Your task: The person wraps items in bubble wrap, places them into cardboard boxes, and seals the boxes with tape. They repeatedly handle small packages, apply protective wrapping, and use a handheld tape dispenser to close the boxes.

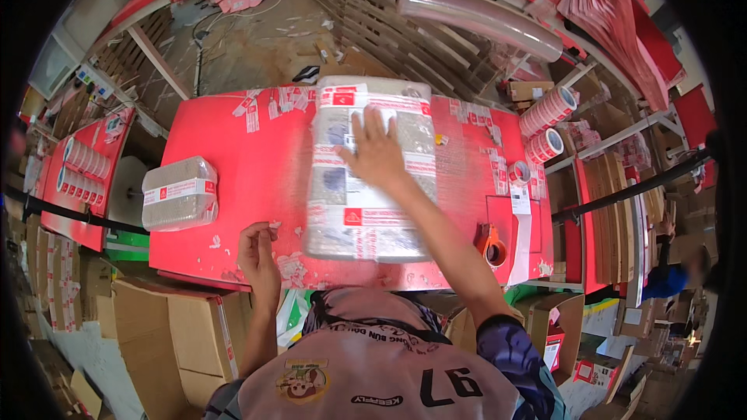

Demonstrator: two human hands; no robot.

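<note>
A large parcel (373,233) wrapped in bubble film lies on the red table (251,157), bound with white-and-red printed tape. My right hand (376,149) presses flat on its upper half, fingers spread, over a white paper label that it partly hides. My left hand (259,251) is over the table's near edge, left of the parcel and apart from it. Its fingers are curled, with a small pale scrap (275,224) seemingly pinched at the tips. Farther left sits a smaller bubble-wrapped parcel (180,192) with one band of the same tape.
An orange tape dispenser (490,245), a tape roll (519,173) and a printed label strip (520,201) lie at right. Tape stacks (548,111) stand beyond them. A film roll (478,17) hangs at the back. An open carton (169,338) stands below left. Another person (671,280) is far right.
</note>
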